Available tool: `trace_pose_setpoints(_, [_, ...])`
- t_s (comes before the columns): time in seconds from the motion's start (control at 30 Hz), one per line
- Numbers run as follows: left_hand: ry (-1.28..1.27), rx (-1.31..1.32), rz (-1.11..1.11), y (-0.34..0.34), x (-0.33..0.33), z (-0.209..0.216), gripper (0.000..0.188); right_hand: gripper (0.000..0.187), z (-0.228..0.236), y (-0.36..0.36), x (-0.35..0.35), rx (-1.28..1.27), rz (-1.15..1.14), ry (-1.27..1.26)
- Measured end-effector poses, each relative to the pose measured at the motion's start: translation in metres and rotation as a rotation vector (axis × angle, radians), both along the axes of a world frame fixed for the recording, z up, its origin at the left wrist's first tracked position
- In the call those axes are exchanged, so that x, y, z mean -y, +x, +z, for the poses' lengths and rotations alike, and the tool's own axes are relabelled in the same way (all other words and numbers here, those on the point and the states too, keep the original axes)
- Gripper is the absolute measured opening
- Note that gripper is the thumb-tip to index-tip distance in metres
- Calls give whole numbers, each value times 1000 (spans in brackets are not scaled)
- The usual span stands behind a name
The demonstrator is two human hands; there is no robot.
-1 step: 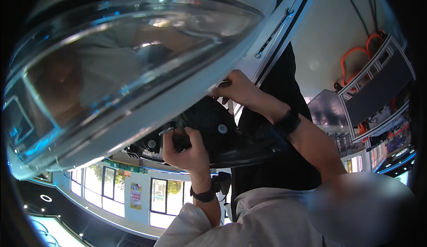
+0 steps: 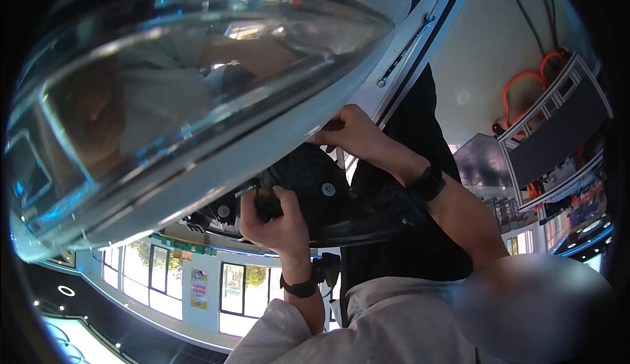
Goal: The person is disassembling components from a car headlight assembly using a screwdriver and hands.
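Note:
A large clear car headlamp [image 2: 216, 82] with a pale lower edge fills the upper left. Under it sits a black plastic part [image 2: 308, 187] with round bolt heads, one a silver bolt [image 2: 329, 189]. My left hand [image 2: 275, 226] is curled against this part, fingers and thumb bent round something dark that I cannot make out. A short silver rod [image 2: 245, 193] shows right at its fingertips. My right hand [image 2: 354, 131] reaches in under the headlamp's edge, fingers pinched together. Its fingertips are partly hidden there, and what they grip does not show.
A combination wrench [image 2: 405, 52] lies on the pale ledge right of the headlamp. Farther right stands a metal-framed rack [image 2: 558, 128] with an orange hose [image 2: 522, 75]. Windows [image 2: 243, 288] show beyond my left forearm. A black watch [image 2: 428, 183] is on my right wrist.
The headlamp and its reflections have shifted slightly in the picture. Both hands keep nearly the same place and grip; my right wrist has moved a little lower.

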State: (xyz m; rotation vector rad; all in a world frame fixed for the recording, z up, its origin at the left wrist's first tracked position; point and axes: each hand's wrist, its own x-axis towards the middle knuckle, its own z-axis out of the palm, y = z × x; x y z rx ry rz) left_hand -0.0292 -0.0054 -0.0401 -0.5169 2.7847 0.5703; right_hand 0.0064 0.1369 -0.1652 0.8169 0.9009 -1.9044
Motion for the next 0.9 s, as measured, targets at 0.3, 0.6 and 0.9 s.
trace_pose_setpoints(0.3, [11, -19, -20, -4, -2, -1, 16, 73, 20, -8, 0, -338, 111, 172])
trace_pose_setpoints(0.6, [0, -17, -40, -7, -4, -5, 14, 62, 13, -61, -20, -466, 489, 53])
trace_pose_setpoints(0.9, [-44, -8, -77, -6, -3, -4, 11, 63, 6, -59, -11, -475, 539, 27])
